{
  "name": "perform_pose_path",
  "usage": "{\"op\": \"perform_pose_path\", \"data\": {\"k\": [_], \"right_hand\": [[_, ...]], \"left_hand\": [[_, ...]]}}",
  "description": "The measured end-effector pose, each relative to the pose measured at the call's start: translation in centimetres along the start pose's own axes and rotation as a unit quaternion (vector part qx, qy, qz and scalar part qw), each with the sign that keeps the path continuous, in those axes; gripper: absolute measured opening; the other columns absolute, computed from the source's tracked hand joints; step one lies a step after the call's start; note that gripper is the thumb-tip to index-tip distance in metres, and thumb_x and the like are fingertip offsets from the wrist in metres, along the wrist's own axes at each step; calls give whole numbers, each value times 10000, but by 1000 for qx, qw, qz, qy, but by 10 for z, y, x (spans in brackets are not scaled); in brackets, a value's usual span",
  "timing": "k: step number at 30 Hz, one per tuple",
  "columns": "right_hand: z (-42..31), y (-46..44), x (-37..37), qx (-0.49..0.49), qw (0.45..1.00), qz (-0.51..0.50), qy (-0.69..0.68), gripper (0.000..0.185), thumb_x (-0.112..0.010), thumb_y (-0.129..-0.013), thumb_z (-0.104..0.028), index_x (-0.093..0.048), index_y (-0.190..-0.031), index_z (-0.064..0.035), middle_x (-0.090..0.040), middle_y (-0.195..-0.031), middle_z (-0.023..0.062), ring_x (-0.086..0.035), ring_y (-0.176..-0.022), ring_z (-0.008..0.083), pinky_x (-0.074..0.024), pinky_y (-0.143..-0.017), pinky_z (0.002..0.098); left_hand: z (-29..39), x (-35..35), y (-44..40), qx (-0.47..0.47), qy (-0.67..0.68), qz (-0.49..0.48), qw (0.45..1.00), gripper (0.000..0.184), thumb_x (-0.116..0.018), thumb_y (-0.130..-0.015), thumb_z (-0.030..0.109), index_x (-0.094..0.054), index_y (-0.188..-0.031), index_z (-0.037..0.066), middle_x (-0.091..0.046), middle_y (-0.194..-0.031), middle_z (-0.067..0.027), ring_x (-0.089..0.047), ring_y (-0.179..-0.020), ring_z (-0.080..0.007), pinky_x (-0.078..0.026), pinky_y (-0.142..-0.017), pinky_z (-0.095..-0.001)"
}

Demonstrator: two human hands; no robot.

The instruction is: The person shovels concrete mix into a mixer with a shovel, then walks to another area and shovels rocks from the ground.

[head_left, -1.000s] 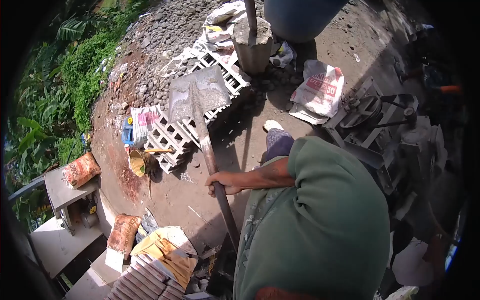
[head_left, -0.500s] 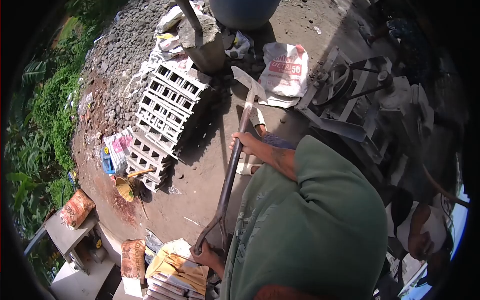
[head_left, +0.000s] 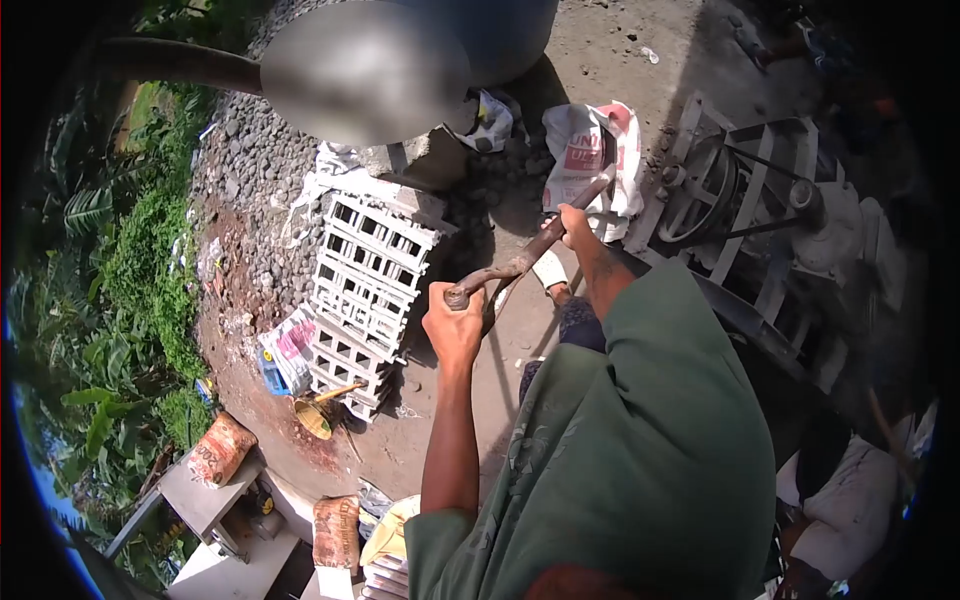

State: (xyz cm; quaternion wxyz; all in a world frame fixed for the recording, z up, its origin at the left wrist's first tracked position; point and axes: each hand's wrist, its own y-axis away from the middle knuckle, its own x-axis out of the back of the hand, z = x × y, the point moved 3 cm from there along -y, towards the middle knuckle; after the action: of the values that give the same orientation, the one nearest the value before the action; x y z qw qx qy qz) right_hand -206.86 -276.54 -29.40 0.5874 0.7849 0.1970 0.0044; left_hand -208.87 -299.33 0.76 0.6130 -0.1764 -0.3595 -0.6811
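Both my hands are on a shovel [head_left: 541, 243] raised in front of me. My left hand [head_left: 455, 325] is closed round the grip at the near end of its forked handle. Farther along, my right hand [head_left: 573, 228] wraps the shaft. The far end points at a white and red cement bag [head_left: 575, 190]; the blade cannot be made out clearly there. My sandalled foot [head_left: 549, 270] shows below the shaft.
Stacked hollow blocks [head_left: 370, 260] stand left of my hands, with gravel [head_left: 255, 165] behind. A machine with a belt and wheel [head_left: 695, 195] is at right. A person [head_left: 845, 500] is at lower right. A grey blur [head_left: 365, 70] covers part of the top.
My left hand has risen from low beside my body, lifting the grip end. My right hand has moved up and right. The shovel now slants away; its blade showed plainly before.
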Motion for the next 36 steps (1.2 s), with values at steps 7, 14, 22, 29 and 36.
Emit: {"op": "perform_pose_path", "data": {"k": [7, 14, 22, 29, 36], "right_hand": [[-18, 12, -51, -50, 992, -33, 116, 235, -527, -786, -43, -425, -963, 73, -475, -739, 145, -564, -626, 274, -542, -594, 445], [28, 68, -130, -116, 975, -155, 110, 149, -579, -747, -67, -485, -819, 23, -513, -683, 122, -563, -576, 258, -532, -554, 409], [24, 109, -183, 65, 921, -195, 331, 385, -633, -717, -157, -429, -953, 70, -524, -771, 131, -559, -586, 217, -452, -536, 384], [-20, 59, -275, 46, 935, -252, 246, 226, -584, -769, -149, -493, -799, 55, -518, -613, 117, -544, -474, 199, -497, -431, 343], [-15, 73, -251, -20, 934, -285, 213, 217, -604, -747, -101, -494, -915, -18, -515, -713, 76, -553, -550, 179, -507, -453, 319]], "left_hand": [[26, -8, 25, -24, -9, 39, 999, 277, -715, -719, 178, -518, -839, 24, -570, -706, -107, -583, -636, -216, -458, -602, -308], [42, 50, 60, -23, 12, 89, 996, 298, -757, -706, 137, -513, -821, 11, -541, -741, -80, -541, -650, -131, -454, -609, -275], [44, 69, 103, 20, 119, 214, 969, 380, -711, -737, 81, -385, -925, 32, -489, -761, -74, -479, -634, -114, -420, -567, -239], [68, -1, 4, 88, 387, 196, 897, 331, -643, -797, 70, -326, -877, 18, -460, -704, -63, -468, -563, -95, -434, -564, -229], [29, -18, 21, -44, 267, 159, 949, 416, -698, -746, 71, -314, -903, 42, -477, -754, -68, -494, -643, -98, -425, -574, -233]]}}
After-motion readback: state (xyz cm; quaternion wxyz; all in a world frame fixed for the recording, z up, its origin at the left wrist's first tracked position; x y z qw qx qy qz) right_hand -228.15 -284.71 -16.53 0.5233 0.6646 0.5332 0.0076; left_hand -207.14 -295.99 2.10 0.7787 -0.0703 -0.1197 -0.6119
